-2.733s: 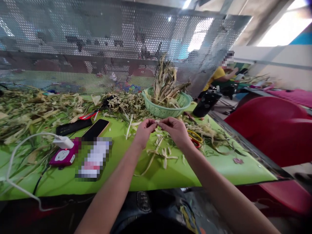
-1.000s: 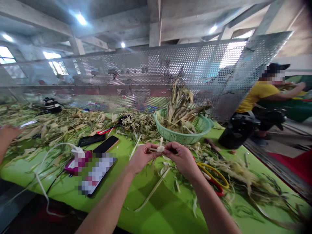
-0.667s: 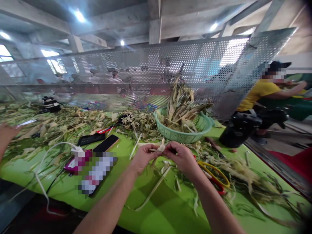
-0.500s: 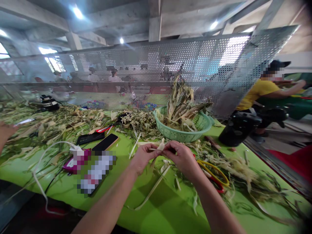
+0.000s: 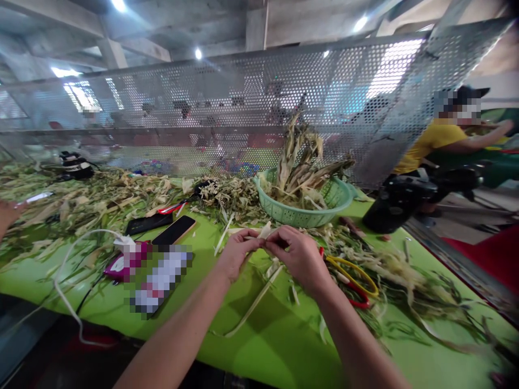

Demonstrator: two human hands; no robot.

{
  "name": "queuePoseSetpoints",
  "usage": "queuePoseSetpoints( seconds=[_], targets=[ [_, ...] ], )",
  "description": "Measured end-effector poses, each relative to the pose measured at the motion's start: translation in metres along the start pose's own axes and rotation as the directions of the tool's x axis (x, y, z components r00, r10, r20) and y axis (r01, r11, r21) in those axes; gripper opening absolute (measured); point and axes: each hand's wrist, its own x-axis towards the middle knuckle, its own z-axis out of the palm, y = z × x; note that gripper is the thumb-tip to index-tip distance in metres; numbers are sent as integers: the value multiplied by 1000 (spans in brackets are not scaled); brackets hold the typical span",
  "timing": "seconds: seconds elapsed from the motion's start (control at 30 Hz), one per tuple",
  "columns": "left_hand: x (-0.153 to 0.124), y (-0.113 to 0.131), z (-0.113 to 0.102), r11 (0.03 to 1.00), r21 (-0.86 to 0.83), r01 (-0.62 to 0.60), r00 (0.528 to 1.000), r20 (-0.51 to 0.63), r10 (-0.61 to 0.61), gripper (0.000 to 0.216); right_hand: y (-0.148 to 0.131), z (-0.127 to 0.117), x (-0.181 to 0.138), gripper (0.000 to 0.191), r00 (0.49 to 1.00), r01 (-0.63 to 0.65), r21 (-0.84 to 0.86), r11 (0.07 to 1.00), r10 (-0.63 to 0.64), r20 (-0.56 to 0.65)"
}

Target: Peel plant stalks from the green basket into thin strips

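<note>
Between my fingertips is a small pale piece of corn husk point(image 5: 265, 229), its tip sticking up above them. My left hand point(image 5: 237, 253) pinches it from the left, and my right hand point(image 5: 294, 253) pinches it from the right, so the fingers nearly meet. Part of the husk is hidden behind the fingers. On the green tabletop below lies a long husk strip point(image 5: 259, 303). Beside my right wrist are scissors point(image 5: 357, 283) with yellow and red handles. A green basket point(image 5: 300, 216) of dried husks stands just beyond my hands.
A phone point(image 5: 175, 230), a purple power strip point(image 5: 125, 262) with a white cable and a blurred-out packet lie at the left. Husk scraps point(image 5: 101, 197) cover the back. A black container point(image 5: 399, 202) stands at right. A person in yellow point(image 5: 432, 140) sits beyond; another person's hand point(image 5: 7, 216) shows far left.
My fingers have drawn closer together around the husk piece, and less of it shows. My view has tilted slightly downward or shifted.
</note>
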Motion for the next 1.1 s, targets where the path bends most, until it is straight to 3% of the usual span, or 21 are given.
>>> queuePoseSetpoints(
  seconds=[0.1, 0.17, 0.3, 0.4, 0.6, 0.83, 1.1],
  targets=[
    [1, 0, -1, 1000, -4, 11, 1000, -14, -11, 26, 3, 3, 1, 14, 997, -67, 32, 997, 68, -38],
    [1, 1, -1, 1000, -16, 20, 1000, -9, -20, 25, 7, 5, 2, 18, 992, -124, 145, 982, 128, -20],
    [-2, 3, 1, 1000, -18, 22, 999, 31, -22, 24, 10, 10, 3, 26, 973, -228, 426, 876, 217, 73],
    [-3, 3, 3, 1000, -4, 16, 999, 43, -15, 26, 10, 15, 3, 27, 965, -250, 540, 803, 254, 69],
    [-3, 2, 5, 1000, -4, -4, 999, 46, 4, 29, 7, 20, 0, 25, 953, -246, 568, 786, 304, -7],
    [-7, 5, 10, 999, -32, -13, 996, 84, 15, 32, -1, 21, 1, 20, 941, -224, 685, 693, 337, -33],
    [-5, 2, 6, 1000, 10, -17, 996, 85, 16, 31, 2, 21, 1, 20, 946, -208, 656, 726, 319, -53]
  ],
)
